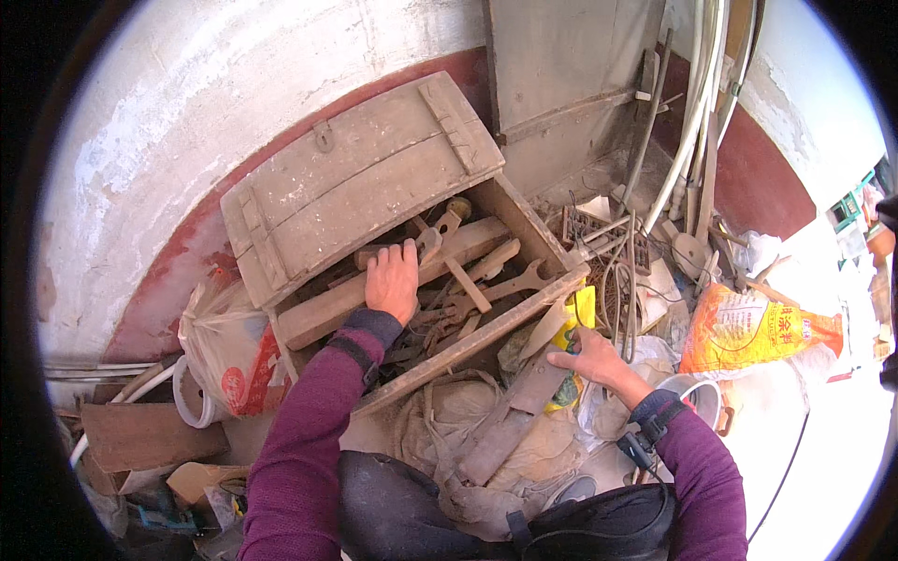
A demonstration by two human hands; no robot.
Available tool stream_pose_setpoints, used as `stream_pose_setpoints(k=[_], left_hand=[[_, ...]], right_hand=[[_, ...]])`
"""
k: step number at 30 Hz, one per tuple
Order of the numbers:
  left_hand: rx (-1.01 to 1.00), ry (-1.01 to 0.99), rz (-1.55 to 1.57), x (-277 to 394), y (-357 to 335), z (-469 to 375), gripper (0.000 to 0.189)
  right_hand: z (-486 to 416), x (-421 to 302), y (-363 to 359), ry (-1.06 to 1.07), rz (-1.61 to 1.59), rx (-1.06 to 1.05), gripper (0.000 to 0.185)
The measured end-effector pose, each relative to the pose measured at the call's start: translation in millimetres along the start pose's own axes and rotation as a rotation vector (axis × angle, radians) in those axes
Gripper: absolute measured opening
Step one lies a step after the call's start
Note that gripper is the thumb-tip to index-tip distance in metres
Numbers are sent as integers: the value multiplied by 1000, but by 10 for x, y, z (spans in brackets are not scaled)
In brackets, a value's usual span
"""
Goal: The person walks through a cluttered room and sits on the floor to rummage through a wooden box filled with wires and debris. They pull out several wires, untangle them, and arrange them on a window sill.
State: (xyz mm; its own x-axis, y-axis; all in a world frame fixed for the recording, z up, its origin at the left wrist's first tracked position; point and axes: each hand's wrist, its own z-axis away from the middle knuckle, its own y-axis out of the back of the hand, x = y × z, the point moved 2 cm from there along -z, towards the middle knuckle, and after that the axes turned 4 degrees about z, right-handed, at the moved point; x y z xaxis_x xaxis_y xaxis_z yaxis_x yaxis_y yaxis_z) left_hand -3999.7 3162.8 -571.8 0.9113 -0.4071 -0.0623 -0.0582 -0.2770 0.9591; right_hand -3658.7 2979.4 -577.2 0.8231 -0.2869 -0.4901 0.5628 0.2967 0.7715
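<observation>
My left hand (pixel 393 282) reaches into an old wooden chest (pixel 466 354), laid over a long wooden beam (pixel 323 314) inside it. Its fingertips are by a wooden tool part (pixel 428 245); whether they grip anything is hidden. Beside the beam lie a rusty open-end wrench (pixel 515 282) and a thin wooden bar (pixel 466 284). Outside the front wall, my right hand (pixel 596 357) has its thumb at the upper end of a worn, flat brown piece (pixel 515 414). That piece slants down over dusty cloth sacking (pixel 449 414). A pale, pointed flat piece (pixel 546 328) leans near it.
The chest's plank lid (pixel 365 186) tilts back towards the wall. A plastic bag (pixel 224 350) and white bucket (pixel 189 396) stand left. At right are tangled rods and wire (pixel 624 280), an orange printed sack (pixel 751 329), a metal pot (pixel 694 393) and leaning pipes (pixel 691 133).
</observation>
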Motion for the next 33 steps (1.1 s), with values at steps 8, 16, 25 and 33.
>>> stream_pose_setpoints(k=[8, 16, 25, 33], left_hand=[[-676, 149, 397, -386, 2, -513, 68], [-211, 19, 105, -62, 223, -216, 35], [-478, -60, 553, -398, 1205, -269, 66], [-199, -86, 833, -306, 2079, 322, 51]], right_hand=[[19, 121, -212, -88, -29, -58, 82], [-55, 238, -344, -96, -77, -83, 81], [-113, 237, -336, -81, -229, -113, 68], [231, -33, -37, -140, -485, -31, 67]])
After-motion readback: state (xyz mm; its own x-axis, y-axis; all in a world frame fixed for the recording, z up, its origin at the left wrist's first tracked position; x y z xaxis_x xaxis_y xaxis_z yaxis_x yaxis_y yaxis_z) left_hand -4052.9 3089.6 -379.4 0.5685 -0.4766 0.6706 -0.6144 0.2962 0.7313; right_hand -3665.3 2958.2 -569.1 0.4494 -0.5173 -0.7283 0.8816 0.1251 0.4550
